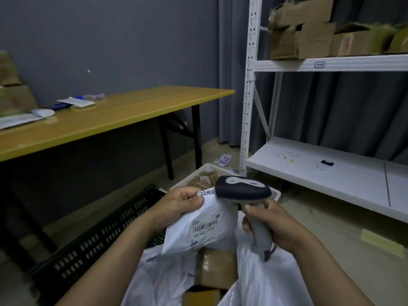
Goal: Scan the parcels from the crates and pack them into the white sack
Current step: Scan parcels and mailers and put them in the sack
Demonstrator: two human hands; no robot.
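Grey wall (110,40), yellow table (123,111), white shelving (331,62)

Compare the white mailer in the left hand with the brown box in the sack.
The white mailer is soft and crumpled; the brown box is taped cardboard. The left hand holds the mailer up, barcode showing; the box lies inside the white sack. Both are parcels.

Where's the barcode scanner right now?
Head view, lower centre: the barcode scanner is in the right hand, its head at the top edge of the white parcel the left hand holds.
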